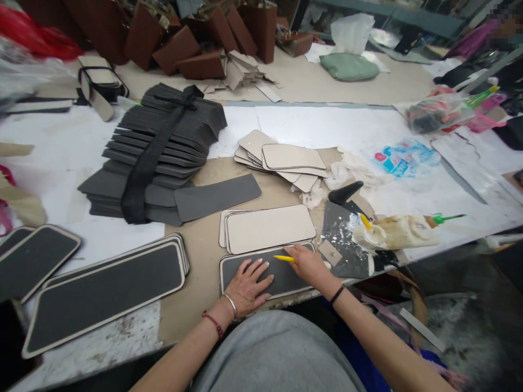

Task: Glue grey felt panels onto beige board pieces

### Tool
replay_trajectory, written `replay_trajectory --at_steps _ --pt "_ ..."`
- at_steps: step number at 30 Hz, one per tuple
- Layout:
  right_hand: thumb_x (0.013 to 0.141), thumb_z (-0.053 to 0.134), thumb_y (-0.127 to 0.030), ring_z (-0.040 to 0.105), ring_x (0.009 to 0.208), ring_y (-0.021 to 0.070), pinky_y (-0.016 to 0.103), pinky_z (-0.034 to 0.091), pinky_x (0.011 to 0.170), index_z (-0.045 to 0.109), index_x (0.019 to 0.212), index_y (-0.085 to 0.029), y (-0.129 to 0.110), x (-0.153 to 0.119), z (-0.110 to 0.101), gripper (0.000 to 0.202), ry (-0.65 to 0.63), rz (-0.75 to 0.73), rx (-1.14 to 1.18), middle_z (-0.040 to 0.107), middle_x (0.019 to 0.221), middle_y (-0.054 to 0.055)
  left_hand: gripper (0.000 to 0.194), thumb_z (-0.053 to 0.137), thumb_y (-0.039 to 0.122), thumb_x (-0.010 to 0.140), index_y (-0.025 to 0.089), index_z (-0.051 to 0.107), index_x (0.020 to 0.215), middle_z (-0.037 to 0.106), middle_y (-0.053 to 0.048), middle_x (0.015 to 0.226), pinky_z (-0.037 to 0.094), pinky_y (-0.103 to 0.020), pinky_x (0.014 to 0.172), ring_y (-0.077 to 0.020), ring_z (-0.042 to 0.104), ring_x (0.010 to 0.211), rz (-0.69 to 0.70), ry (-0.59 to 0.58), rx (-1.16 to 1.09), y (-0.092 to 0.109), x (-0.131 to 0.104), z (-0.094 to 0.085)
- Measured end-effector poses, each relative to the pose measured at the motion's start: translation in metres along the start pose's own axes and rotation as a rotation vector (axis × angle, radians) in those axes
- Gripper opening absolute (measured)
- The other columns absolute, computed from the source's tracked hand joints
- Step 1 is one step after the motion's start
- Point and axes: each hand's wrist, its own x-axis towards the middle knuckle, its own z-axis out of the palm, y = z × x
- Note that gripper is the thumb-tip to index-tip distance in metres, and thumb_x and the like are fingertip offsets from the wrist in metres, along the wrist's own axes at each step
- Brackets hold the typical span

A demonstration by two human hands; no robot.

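Partly hidden: dark panel (283, 276) beneath left hand (247, 287).

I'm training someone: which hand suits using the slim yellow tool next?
Probably the right hand: it holds the yellow tool, while the left hand rests on the dark-grey, pale-bordered rectangular panel.

Worktable (106, 342) | white paper (290, 121) | brown sheet (192, 296) | on these: tied dark stack (182, 155), beige panels (269, 228), pale-edged dark panels (108, 294)

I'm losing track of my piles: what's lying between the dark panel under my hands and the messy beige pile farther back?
In the head view, a small stack of beige panels lies between the dark panel and the messy beige pile.
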Motion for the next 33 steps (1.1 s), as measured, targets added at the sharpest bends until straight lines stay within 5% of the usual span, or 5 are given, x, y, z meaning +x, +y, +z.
replay_trajectory --at_steps 13,27,33 --pt "0.086 0.038 -0.022 0.056 0.094 0.0165 0.023 0.042 0.077 0.046 0.125 -0.025 -0.054 0.019 -0.003 0.040 -0.075 -0.198 -0.042 0.058 0.105 0.008 0.039 0.046 0.047 0.081 0.028 0.053 0.115 0.051 -0.007 0.121 0.017 -0.048 0.103 -0.0223 0.041 0.114 -0.027 0.017 -0.026 0.001 0.000 0.007" --pt "0.085 0.041 -0.022 0.059 0.091 0.0171 0.024 0.042 0.074 0.053 0.117 -0.031 -0.026 0.027 -0.011 0.036 -0.100 -0.124 -0.049 0.062 0.100 0.004 0.042 0.044 0.047 0.081 0.028 0.051 0.118 0.049 -0.008 0.129 0.020 -0.049 0.101 -0.0253 0.036 0.123 -0.010 0.021 -0.023 -0.001 -0.002 0.009" --pt "0.086 0.040 -0.024 0.060 0.089 0.0163 0.023 0.041 0.073 0.058 0.110 -0.028 -0.039 0.034 -0.012 0.031 -0.091 -0.172 -0.031 0.063 0.097 0.004 0.041 0.045 0.047 0.081 0.028 0.053 0.116 0.049 -0.008 0.128 0.020 -0.048 0.101 -0.0250 0.037 0.122 -0.016 0.049 -0.021 -0.001 -0.002 0.011"
